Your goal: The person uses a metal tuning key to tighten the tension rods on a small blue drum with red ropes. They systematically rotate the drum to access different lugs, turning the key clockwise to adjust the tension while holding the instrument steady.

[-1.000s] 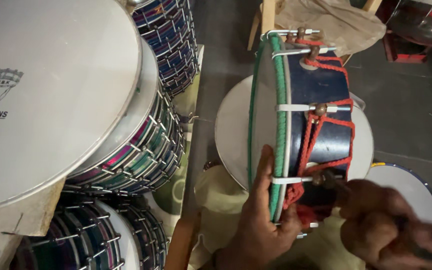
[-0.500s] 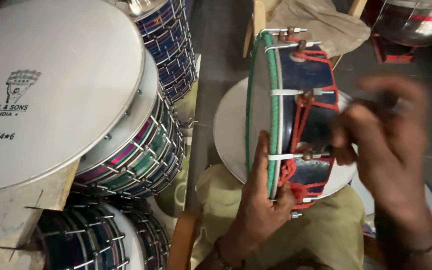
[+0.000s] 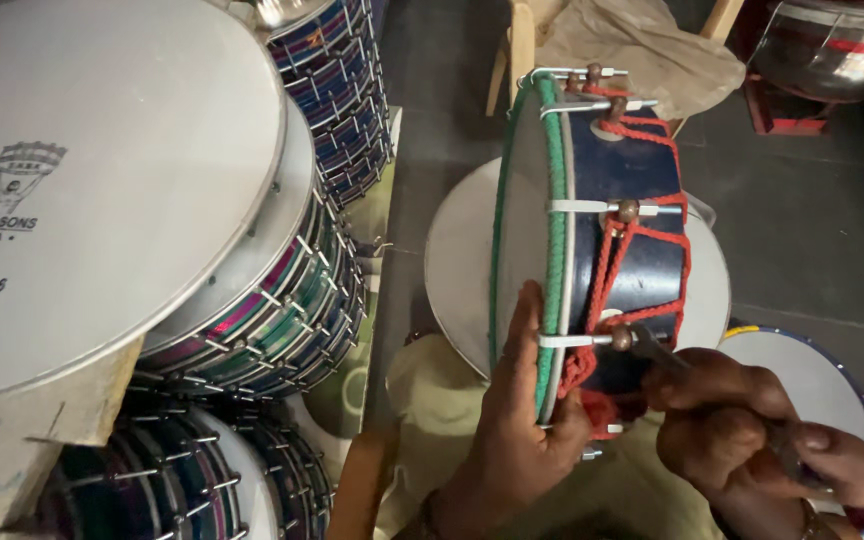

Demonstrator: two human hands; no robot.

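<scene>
1. While my left hand [image 3: 512,430] clamps the near rim, the blue drum [image 3: 592,240] stands on edge, drumhead facing left.
2. My right hand [image 3: 742,430] grips a metal tool [image 3: 652,345] on a lug.
3. Stacked drums [image 3: 252,290] crowd the left; bare floor [image 3: 812,220] opens right.

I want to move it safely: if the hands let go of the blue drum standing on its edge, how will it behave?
The blue drum stands on its round rim, so it would probably roll or tip over. The left hand steadies it at the green edge. Its thin skin looks easy to dent, and its metal rods suggest some weight.
</scene>
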